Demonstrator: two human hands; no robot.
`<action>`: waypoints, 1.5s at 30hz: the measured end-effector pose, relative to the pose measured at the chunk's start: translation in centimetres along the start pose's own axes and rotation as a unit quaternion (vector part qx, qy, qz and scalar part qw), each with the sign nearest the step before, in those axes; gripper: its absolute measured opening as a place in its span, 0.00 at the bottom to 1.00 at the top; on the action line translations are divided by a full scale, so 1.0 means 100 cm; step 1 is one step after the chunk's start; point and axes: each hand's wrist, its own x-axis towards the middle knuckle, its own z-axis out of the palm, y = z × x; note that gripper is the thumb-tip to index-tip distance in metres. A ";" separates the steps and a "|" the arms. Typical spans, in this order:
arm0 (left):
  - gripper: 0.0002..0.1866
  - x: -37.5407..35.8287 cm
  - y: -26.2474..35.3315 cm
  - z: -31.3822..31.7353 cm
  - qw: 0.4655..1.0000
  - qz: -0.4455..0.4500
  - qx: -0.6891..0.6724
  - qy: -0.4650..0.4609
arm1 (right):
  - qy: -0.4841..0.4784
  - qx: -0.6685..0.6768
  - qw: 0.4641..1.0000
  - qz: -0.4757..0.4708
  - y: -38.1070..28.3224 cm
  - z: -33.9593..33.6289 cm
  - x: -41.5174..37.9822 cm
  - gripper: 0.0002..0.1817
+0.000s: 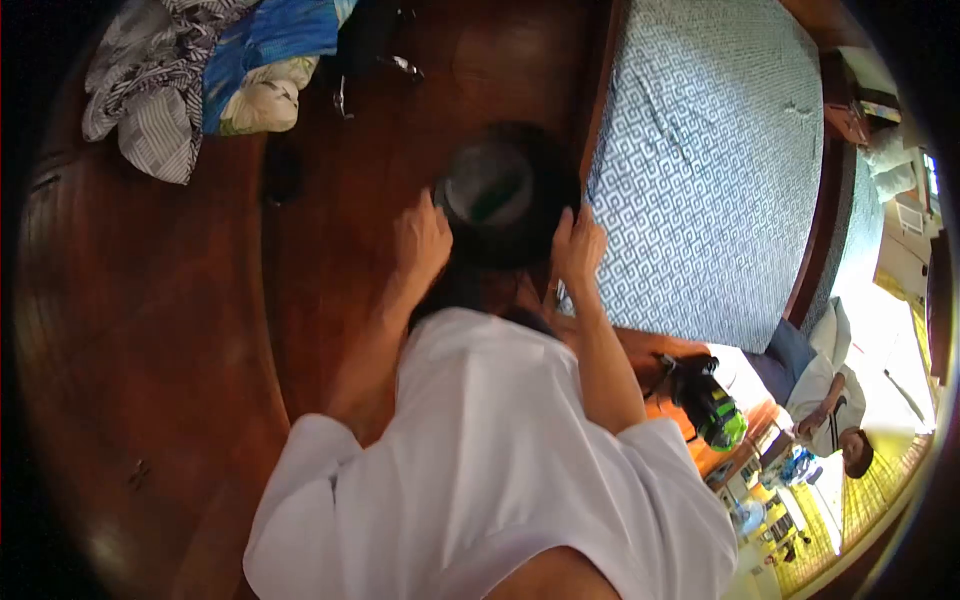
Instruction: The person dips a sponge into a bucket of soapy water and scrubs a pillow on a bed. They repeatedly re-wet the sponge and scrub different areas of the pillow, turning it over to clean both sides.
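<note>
A dark round object with a raised, shiny, pale-grey centre [488,185] is held out in front of my body, above the brown wooden floor. My left hand [422,238] grips its left edge, fingers closed round the rim. At the right edge my right hand [580,245] is closed on it too, close to the side of the bed. The object's underside is hidden, and its darkness makes its exact kind hard to tell.
A bed with a blue-white patterned cover [710,180] stands at right. Patterned cloths [160,110] and a blue cloth [280,35] lie at top left. A black-green item [715,410] rests beyond the bed's near corner. Another person [835,410] is at far right.
</note>
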 end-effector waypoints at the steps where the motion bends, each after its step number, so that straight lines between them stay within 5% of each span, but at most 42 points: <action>1: 0.21 0.008 0.006 -0.015 1.000 -0.003 0.000 -0.015 | 0.013 0.032 0.999 0.013 -0.006 -0.003 0.006 0.10; 4: 0.20 0.057 0.028 -0.060 0.998 0.036 -0.022 -0.042 | 0.054 0.116 0.991 0.048 -0.030 -0.016 0.028 0.12; 6: 0.19 0.081 0.038 -0.078 0.990 0.125 0.051 0.035 | 0.079 0.166 0.981 0.068 -0.039 -0.016 0.043 0.13; 14: 0.16 0.165 0.112 -0.161 0.962 0.218 0.132 0.097 | 0.216 0.310 0.923 0.071 -0.081 -0.031 0.123 0.16; 22: 0.17 0.254 0.178 -0.187 0.937 0.244 0.235 0.083 | 0.088 0.513 0.850 0.082 -0.065 -0.029 0.237 0.11; 27: 0.17 0.307 0.171 -0.155 0.956 0.217 0.192 0.050 | 0.002 0.294 0.944 0.148 -0.053 -0.048 0.278 0.16; 34: 0.23 0.361 0.177 -0.084 0.969 0.157 0.158 -0.110 | -0.004 0.125 0.960 0.250 -0.012 -0.020 0.285 0.14; 38: 0.24 0.398 0.144 -0.020 0.921 0.348 0.098 -0.146 | -0.010 0.150 0.904 0.399 -0.009 -0.015 0.247 0.15; 42: 0.24 0.419 0.145 0.017 0.861 0.434 0.096 -0.245 | 0.171 0.094 0.864 0.465 -0.022 0.040 0.197 0.12; 45: 0.24 0.405 0.176 0.023 0.818 0.480 0.097 -0.302 | 0.182 0.099 0.801 0.562 -0.046 0.033 0.161 0.10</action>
